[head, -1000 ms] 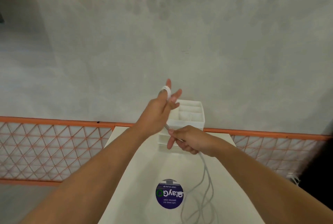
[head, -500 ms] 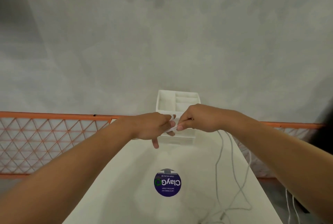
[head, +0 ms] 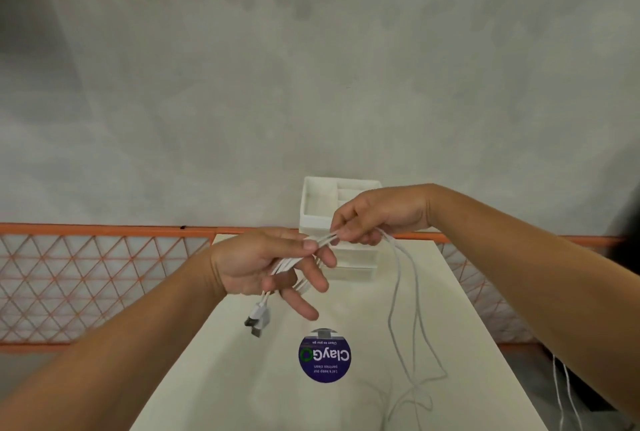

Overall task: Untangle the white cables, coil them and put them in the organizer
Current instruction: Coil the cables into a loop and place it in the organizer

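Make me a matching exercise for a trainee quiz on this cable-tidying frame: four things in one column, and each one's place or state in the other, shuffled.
Things
1. USB plugs
2. organizer
3. round sticker
4. loose cable strands

Places or states
A. flat on the tabletop, nearest the camera
B. trailing down from the right hand
C. dangling below the left hand
D. standing at the table's far end

Pairs: 1-C, 2-D, 3-A, 4-B

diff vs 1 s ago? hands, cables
Left hand came down from its raised pose and now holds several cable strands, plugs dangling below. Right hand rose and pinches the same white cables, slack trailing to the table. Organizer and round sticker unchanged.
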`<state>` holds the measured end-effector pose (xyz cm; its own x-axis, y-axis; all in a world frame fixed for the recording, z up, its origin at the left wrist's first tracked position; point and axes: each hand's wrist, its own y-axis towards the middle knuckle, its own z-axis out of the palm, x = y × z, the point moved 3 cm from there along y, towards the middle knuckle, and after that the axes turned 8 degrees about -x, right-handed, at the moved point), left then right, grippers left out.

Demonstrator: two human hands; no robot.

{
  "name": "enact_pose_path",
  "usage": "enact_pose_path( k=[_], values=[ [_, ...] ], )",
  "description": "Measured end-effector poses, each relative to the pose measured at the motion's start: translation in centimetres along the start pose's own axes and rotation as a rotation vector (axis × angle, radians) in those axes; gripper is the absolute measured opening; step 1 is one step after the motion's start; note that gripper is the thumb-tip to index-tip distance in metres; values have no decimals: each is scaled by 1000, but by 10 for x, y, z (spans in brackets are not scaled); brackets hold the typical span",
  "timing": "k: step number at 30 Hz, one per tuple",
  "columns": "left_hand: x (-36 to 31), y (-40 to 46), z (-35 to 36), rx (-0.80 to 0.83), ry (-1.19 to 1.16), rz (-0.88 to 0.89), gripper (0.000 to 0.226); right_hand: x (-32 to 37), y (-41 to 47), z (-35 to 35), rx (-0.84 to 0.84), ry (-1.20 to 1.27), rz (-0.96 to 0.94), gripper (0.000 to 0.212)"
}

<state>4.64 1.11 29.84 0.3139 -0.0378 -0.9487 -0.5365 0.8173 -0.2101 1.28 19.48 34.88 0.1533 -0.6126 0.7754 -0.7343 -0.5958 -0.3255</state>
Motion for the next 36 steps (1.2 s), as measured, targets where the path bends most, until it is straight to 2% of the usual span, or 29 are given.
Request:
enact_pose_path(
  k=[3, 8, 11, 14, 18, 21, 25, 28, 31, 34, 36],
  values=[
    [8, -1, -1, -16, -240, 129, 39, -14, 3, 0, -198, 36, -127, 12],
    [-5, 12, 7, -119, -360, 318, 66, -34, 15, 17, -463, 266, -229, 27],
    [-18, 21, 16, -148, -427, 399, 67, -35, 23, 29, -510, 386, -238, 45],
    [-40, 23, 23, -138, -464, 494, 63, -33, 29, 37, -564, 478, -235, 31],
    [-74, 20, 23, -150, -430, 532, 53, -34, 33, 42, -514, 755, -153, 31],
    [-87, 19, 17, -183, -352, 534, 49, -31, 30, 35, -457, 948, -177, 34],
    [-94, 17, 8, -114, -377, 558, 49, -33, 25, 27, -307, 1120, -183, 35],
    [-94, 20, 9, -201, -373, 577, 42, -32, 24, 22, -294, 1102, -170, 41],
    [-96, 21, 11, -268, -337, 638, 42, -27, 24, 21, -435, 989, -186, 50],
    [-100, 23, 12, -309, -264, 679, 41, -19, 23, 27, -687, 652, -229, 35],
    [-104, 25, 14, -325, -256, 718, 38, -14, 23, 32, -799, 528, -295, 21]
  ],
)
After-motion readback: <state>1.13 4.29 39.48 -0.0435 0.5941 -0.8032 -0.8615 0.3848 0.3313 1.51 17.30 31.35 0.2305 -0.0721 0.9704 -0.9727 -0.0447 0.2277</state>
